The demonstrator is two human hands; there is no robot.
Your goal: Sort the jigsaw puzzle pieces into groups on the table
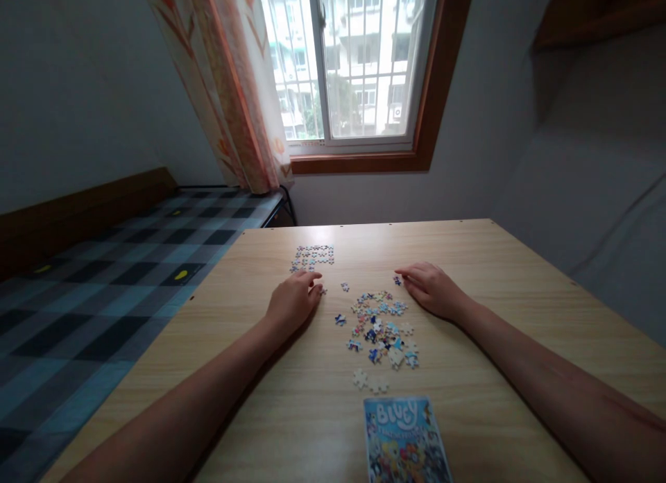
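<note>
Both my hands rest on a light wooden table [499, 309]. My left hand [293, 300] lies palm down with its fingers curled, the fingertips touching a small jigsaw piece [322, 291]. My right hand [431, 289] also lies palm down, its fingertips pinched on a dark jigsaw piece [397, 280]. Between the hands spreads a heap of several loose jigsaw pieces [382, 327]. A joined patch of puzzle [313, 256] lies farther back, just beyond my left hand.
A blue puzzle box [406, 439] with cartoon figures lies at the table's near edge. A bed with a dark checked cover [104, 289] runs along the left side. Behind the table is a window [359, 66] with a patterned curtain [229, 87]; a grey wall stands on the right.
</note>
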